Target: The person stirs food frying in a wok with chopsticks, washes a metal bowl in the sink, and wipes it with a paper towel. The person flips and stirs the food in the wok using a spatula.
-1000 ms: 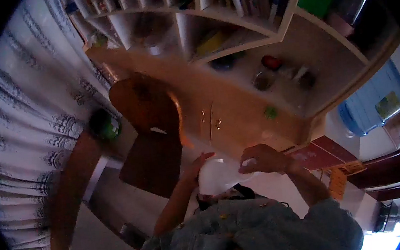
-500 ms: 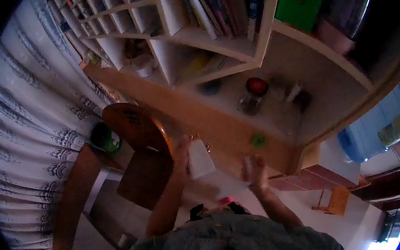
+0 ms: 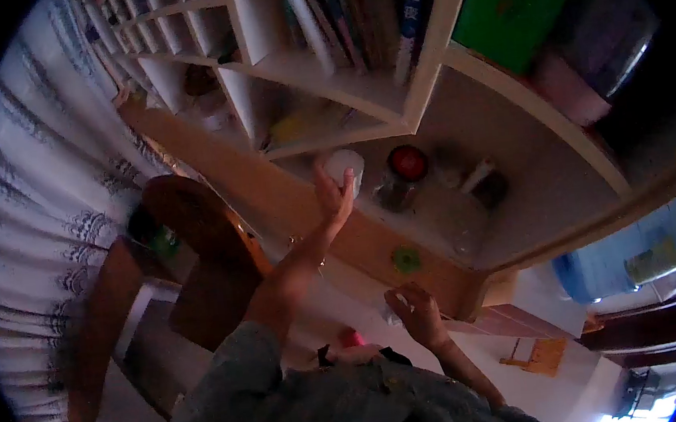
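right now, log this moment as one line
left hand: holds white cylindrical container over brown desk | right hand: raised, grip unclear | nearby: red-lidded clear jar

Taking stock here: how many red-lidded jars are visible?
1: the red-lidded jar on the desk, right of the white container in the left hand. Others may be hidden.

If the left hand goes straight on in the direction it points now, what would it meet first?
The left hand would probably meet the shelf's lower edge first, though depth is unclear and it may pass underneath.
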Demonstrator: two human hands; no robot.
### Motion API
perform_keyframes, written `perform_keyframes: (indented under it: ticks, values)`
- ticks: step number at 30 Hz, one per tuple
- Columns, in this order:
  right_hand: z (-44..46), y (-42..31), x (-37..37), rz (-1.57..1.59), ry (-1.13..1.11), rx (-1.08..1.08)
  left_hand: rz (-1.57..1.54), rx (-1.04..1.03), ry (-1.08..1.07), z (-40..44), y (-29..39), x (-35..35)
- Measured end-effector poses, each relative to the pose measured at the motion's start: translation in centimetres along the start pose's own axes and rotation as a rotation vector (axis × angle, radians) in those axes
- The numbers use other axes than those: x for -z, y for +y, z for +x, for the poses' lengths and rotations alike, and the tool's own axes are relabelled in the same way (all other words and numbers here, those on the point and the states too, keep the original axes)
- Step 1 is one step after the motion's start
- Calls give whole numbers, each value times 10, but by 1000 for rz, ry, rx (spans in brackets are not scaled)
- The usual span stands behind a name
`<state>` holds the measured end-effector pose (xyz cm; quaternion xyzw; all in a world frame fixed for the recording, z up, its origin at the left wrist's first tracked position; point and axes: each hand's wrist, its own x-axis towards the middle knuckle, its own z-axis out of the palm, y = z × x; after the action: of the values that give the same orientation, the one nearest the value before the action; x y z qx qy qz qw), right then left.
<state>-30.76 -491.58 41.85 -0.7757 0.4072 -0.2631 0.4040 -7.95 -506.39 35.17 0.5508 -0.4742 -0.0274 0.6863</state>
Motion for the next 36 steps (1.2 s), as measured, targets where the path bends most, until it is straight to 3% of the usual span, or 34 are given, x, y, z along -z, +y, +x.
perform_keyframes:
  ticks: [5,7,8,10,12,13,15,16,18,19,21,24,25,27,28,30,31,32,33,36]
  values:
    - [41,-18,-8,33,-234,64,142,67,113,-25,56,64]
    - [63,-37,-25,86,-347,61,-67,6,-183,-48,106,118]
    - [73,-55,-32,102,-354,87,-11,95,-414,-61,112,142]
    - [89,-69,-58,122,-455,141,78,239,-563,-90,132,179]
    - [106,-70,-95,257,-677,228,224,749,-590,-118,157,209]
    - [112,-81,-113,267,-770,259,252,792,-501,-136,166,224]
    - [122,-105,-148,-75,-847,305,-170,1068,2,-165,180,248]
    - [116,-118,-167,-75,-916,355,-155,1067,90,-178,190,259]
    - [95,-147,-205,196,-882,467,-89,976,486,-203,212,287]
    - [80,-158,-222,197,-946,504,-77,967,562,-223,215,301]
    - [52,-176,-254,339,-1109,316,157,665,820,-261,212,333]
    - [13,-180,-316,160,-1230,359,40,762,1187,-280,263,370]
    - [-5,-186,-325,161,-1268,377,55,753,1226,-291,268,381]
    - [-57,-203,-340,245,-829,855,253,845,1286,-321,280,410]
    - [-87,-210,-343,252,-866,880,258,835,1333,-328,290,422]
    - [-147,-219,-344,337,-1451,796,351,998,1344,-337,310,436]
    - [-176,-223,-353,334,-1496,820,461,1004,1282,-354,311,448]
    - [-201,-223,-366,263,-1616,688,466,1003,1333,-366,311,455]
    - [-219,-225,-375,184,-1724,553,319,963,1361,-370,315,460]
    - [-254,-254,-399,48,-1922,425,73,949,1337,-429,320,483]
